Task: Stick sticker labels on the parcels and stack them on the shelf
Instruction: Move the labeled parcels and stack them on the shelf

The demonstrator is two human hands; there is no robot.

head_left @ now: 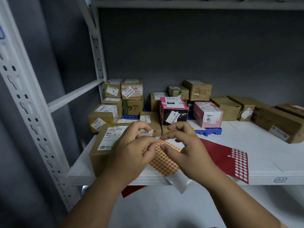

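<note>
A brown cardboard parcel [105, 145] with a white shipping label lies at the shelf's front left. My left hand [131, 148] hovers over its right end with fingers curled, thumb and forefinger pinched above the orange dot sticker sheet [164, 162]. My right hand [182, 148] is beside it over the same sheet, thumb and forefinger curved and close together. Whether either pinch holds a sticker is too small to tell. A small white label reading 4007 [146, 132] shows just behind my left fingers.
A red sticker sheet [227, 155] with white dots lies right of the orange one. Several labelled parcels stand behind: brown boxes [131, 91], a pink-and-black box [174, 111], a pink box [208, 114], on a blue pallet [209, 131]. A white shelf post [32, 112] rises at left.
</note>
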